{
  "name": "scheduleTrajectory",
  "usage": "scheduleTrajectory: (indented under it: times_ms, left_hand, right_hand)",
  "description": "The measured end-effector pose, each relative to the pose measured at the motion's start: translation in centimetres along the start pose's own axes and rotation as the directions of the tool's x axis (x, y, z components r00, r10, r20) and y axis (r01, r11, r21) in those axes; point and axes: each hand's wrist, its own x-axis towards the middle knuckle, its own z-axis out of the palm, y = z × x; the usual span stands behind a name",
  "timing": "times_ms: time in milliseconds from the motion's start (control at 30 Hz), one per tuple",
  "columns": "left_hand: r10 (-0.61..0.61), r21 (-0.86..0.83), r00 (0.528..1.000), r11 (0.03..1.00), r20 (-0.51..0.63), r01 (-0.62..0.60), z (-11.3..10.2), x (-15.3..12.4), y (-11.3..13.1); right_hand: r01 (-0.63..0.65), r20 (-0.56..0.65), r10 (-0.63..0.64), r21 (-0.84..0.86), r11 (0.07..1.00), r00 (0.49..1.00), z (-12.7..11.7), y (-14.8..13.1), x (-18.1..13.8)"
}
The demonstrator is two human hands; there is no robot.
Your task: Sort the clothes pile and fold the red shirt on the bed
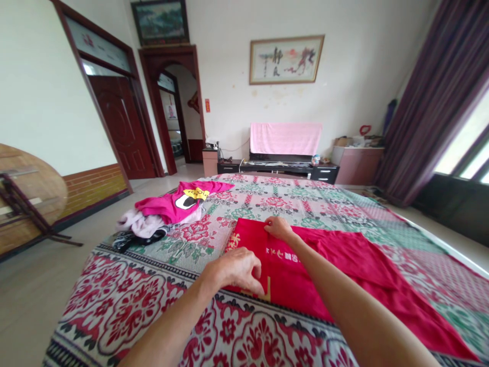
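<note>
A red garment (344, 270) with pale lettering lies spread on a bed covered by a red, green and white floral blanket (160, 306). My left hand (239, 270) pinches the near left edge of the red cloth, fingers curled down on it. My right hand (278, 228) reaches further out and grips the far left edge of the same cloth, fingers closed on the fabric. The garment's right side trails off toward the lower right.
A pile of clothes with a pink shirt (179, 201) on top lies at the bed's far left. A folded round wooden table (26, 193) leans on the left wall. A dark TV stand with a pink cloth (286, 138) is beyond the bed.
</note>
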Motion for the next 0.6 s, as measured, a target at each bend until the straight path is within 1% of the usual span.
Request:
scheduleTrajectory:
  times_ms: [67,167,233,300,400,500,600]
  left_hand:
    - [0.002,0.016,1.000,1.000,0.028,-0.002,0.6,0.3,0.3]
    - [-0.001,0.007,1.000,1.000,0.019,0.000,1.2,0.7,0.1]
    - [0.003,-0.064,0.999,0.998,0.048,0.000,1.3,0.7,-0.3]
    - [-0.003,-0.174,0.997,0.985,0.083,0.017,1.2,0.7,-0.8]
    - [-0.017,-0.311,0.997,0.950,0.075,0.040,1.1,0.8,-1.6]
    - [-0.005,-0.378,0.998,0.926,0.059,0.027,1.5,1.0,-2.1]
    - [0.015,-0.429,0.996,0.903,0.083,0.022,2.0,1.3,-2.1]
  right_hand:
    - [0.000,-0.001,0.000,0.026,1.000,1.000,0.0,0.0,0.0]
    - [-0.001,-0.013,0.002,0.075,0.997,1.000,0.0,0.0,0.2]
    - [-0.006,-0.036,0.011,0.113,0.994,0.999,-0.1,0.0,0.4]
    - [-0.016,-0.068,0.027,0.158,0.987,0.997,0.0,-0.1,0.6]
    - [-0.017,-0.113,0.045,0.234,0.972,0.993,0.3,-0.1,0.8]
    - [-0.003,-0.159,0.052,0.295,0.956,0.986,0.7,0.0,0.9]
    - [0.006,-0.191,0.062,0.334,0.942,0.980,1.0,0.3,0.9]
